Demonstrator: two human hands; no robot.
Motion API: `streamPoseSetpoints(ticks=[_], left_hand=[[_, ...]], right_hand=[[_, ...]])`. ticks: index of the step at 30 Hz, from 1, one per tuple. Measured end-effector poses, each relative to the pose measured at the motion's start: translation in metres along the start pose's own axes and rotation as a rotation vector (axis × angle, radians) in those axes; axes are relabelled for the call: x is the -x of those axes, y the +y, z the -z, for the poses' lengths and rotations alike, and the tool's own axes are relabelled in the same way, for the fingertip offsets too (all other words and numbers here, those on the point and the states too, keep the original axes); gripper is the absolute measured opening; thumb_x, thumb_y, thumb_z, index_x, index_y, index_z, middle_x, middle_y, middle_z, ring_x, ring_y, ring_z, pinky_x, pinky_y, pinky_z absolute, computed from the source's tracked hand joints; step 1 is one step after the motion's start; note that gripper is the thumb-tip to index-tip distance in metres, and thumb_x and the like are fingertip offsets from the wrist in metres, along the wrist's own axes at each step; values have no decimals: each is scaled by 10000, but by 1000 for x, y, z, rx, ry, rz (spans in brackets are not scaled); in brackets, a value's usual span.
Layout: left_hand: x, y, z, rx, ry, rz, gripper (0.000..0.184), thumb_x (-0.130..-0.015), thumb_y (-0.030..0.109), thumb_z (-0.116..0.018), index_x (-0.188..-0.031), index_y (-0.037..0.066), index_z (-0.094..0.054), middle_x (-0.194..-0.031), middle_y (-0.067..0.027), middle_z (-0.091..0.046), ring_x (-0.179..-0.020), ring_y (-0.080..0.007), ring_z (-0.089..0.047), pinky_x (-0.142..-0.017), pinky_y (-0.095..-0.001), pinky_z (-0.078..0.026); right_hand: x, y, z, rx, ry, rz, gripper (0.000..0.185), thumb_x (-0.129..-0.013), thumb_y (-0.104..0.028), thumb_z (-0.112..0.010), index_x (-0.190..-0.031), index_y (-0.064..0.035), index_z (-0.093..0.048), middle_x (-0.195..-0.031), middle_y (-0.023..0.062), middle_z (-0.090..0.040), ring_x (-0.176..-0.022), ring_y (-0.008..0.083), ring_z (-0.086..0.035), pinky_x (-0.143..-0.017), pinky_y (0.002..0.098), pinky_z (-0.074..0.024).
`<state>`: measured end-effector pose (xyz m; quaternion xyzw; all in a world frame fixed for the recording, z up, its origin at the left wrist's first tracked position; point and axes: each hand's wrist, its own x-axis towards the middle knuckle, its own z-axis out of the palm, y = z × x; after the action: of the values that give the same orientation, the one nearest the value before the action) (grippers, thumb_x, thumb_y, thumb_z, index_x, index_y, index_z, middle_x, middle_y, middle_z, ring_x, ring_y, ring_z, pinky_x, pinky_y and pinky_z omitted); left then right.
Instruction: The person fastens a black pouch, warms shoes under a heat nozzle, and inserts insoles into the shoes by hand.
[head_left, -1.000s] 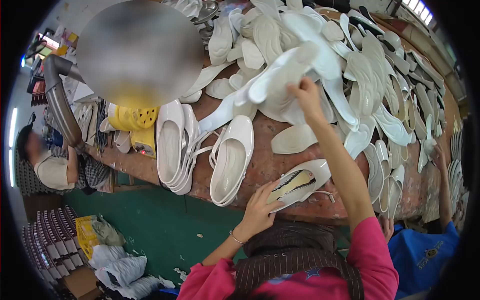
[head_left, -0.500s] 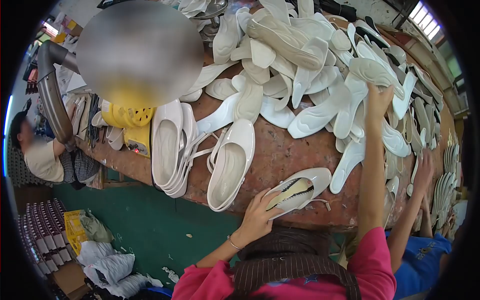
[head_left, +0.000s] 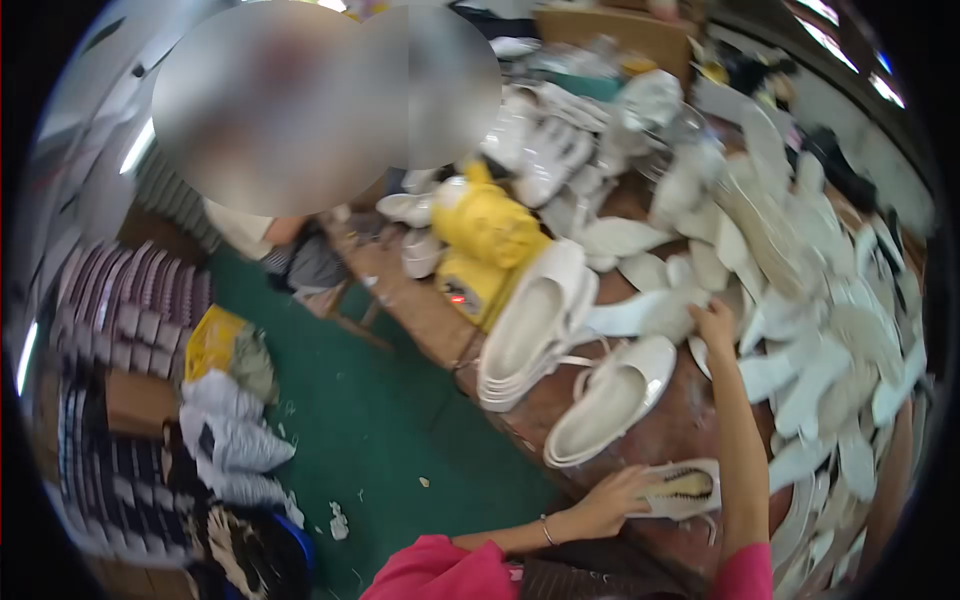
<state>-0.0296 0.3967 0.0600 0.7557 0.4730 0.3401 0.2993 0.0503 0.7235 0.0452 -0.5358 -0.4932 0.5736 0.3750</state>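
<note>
My left hand (head_left: 605,505) is closed around the end of a light shoe (head_left: 708,502) at the table's front edge. A yellowish lining with dark jagged edges shows inside that shoe. Farther up, my right hand (head_left: 712,325) has its fingers pinched at the edge of a beige insole (head_left: 672,314), though blur softens the contact. To the left of my right forearm lies a glossy white strapped shoe (head_left: 612,400). Beside it is a stack of nested white shoes (head_left: 532,325). A large heap of white and beige insoles (head_left: 770,240) lies beyond and right of my right hand.
A yellow machine (head_left: 480,240) with a red light stands behind the shoe stack on the table (head_left: 440,325). Bundled shoe parts (head_left: 140,300), a yellow crate (head_left: 208,340) and plastic bags (head_left: 235,435) are on the left. Part of another person (head_left: 240,230) shows beyond the table.
The view has swung left and blurred. My right hand has moved from the right side of the heap to an insole near the white shoes. My left hand stays on its shoe.
</note>
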Motion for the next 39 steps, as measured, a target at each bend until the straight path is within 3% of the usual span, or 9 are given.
streamPoseSetpoints(ticks=[8, 11, 15, 20, 25, 28, 31, 35, 39], left_hand=[[3, 7, 5, 41, -25, 1, 320, -658, -63, -673, -955, 56, -672, -1415, -150, -447, -1391, -399, -340, -1083, -530, -381], [5, 4, -1, 45, -5, -3, 304, -670, -59, -666, -949, 60, -681, -1414, -150, -447, -1391, -398, -339, -1082, -535, -378], [5, 5, 0, 45, -20, 6, 253, -683, -20, -676, -924, 56, -687, -1416, -150, -450, -1387, -396, -347, -1079, -554, -361], [-8, 12, 13, 27, -88, 29, 377, -801, 191, -718, -1158, 93, -650, -1429, -141, -456, -1376, -402, -357, -1092, -565, -331], [-46, 21, 23, 1032, 232, 248, 520, -972, 366, -618, -1395, 78, -523, -1348, -83, -536, -1240, -229, -513, -1044, -420, -434], [-58, 43, 57, 1121, 62, 609, 380, -1017, 257, -563, -1339, 54, -582, -1157, -21, -661, -1000, -92, -622, -825, -254, -537], [-48, 39, 26, 1016, 182, 531, 258, -1015, 157, -560, -1208, 4, -636, -1158, -64, -678, -1018, -112, -630, -863, -280, -535], [-25, 58, 2, 916, 184, 605, 339, -1008, 112, -544, -1319, -15, -586, -1194, -90, -651, -1060, -136, -612, -922, -289, -504], [-2, 74, -13, 927, 103, 621, 419, -1057, 183, -431, -1405, -46, -485, -1337, -125, -568, -1186, -170, -546, -1018, -305, -432]], right_hand=[[15, -28, 54, -364, -120, -33, 183, -869, -97, -608, -1042, -51, -574, -1046, 32, -624, -980, 169, -615, -880, 299, -476], [26, -17, 81, -503, -13, 76, 216, -864, -105, -582, -1063, -23, -580, -996, 35, -627, -891, 158, -608, -883, 298, -485], [62, -35, 103, -639, -182, -124, 122, -902, -161, -545, -968, -74, -600, -876, 36, -643, -819, 164, -632, -807, 308, -520], [119, -10, 121, -867, -515, -225, 184, -844, -119, -552, -989, -23, -611, -840, 60, -659, -778, 170, -637, -782, 293, -548], [207, -9, 105, -349, -596, -191, 351, -662, -10, -593, -1009, 23, -629, -953, 62, -666, -851, 150, -636, -817, 283, -505], [246, -13, 115, -56, -624, -225, 411, -691, -27, -619, -1099, 24, -629, -1052, 73, -661, -937, 186, -634, -858, 299, -489], [274, -3, 134, 419, -602, 149, 510, -762, -52, -603, -1268, -6, -557, -1086, 149, -663, -1018, 289, -648, -924, 361, -488], [321, -35, 113, 621, -431, 414, 732, -763, -173, -757, -1423, -90, -451, -1255, 192, -585, -1184, 374, -564, -1000, 433, -457], [352, -14, 94, 603, -407, 403, 785, -761, -214, -786, -1447, -74, -430, -1249, 172, -552, -1141, 358, -561, -962, 449, -467]])
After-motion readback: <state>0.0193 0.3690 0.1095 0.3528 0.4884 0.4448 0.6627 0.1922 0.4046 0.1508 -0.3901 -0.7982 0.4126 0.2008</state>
